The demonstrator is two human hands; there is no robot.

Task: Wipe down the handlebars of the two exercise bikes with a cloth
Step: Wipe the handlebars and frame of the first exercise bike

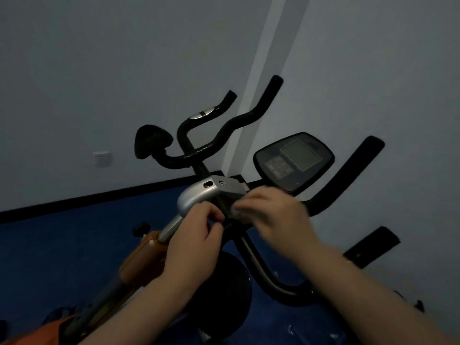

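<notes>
- The left hand (196, 235) is at the middle of the near bike's handlebar (343, 180), fingers curled around the black bar just below the silver housing (199, 195).
- The right hand (276, 215) is just beside it on the right, blurred; its fingers bend over a small pale grey cloth (236, 212) pressed against the bar's centre, and they seem to pinch it.
- The near handlebar runs from the hands up to the right as a thick black grip and also loops down toward the near side as a grey-and-black tube.
- A dark console (293, 160) with a pale screen sits just beyond the right hand.
- The far bike's handlebar (224, 125), black and curved with two raised ends, stands behind the silver housing, untouched by either hand; a black saddle (151, 140) is at its left.
- An orange frame part (142, 257) lies near left, above a blue floor (62, 240).
- A pale wall (124, 58) with a socket (102, 158) fills the far side.
</notes>
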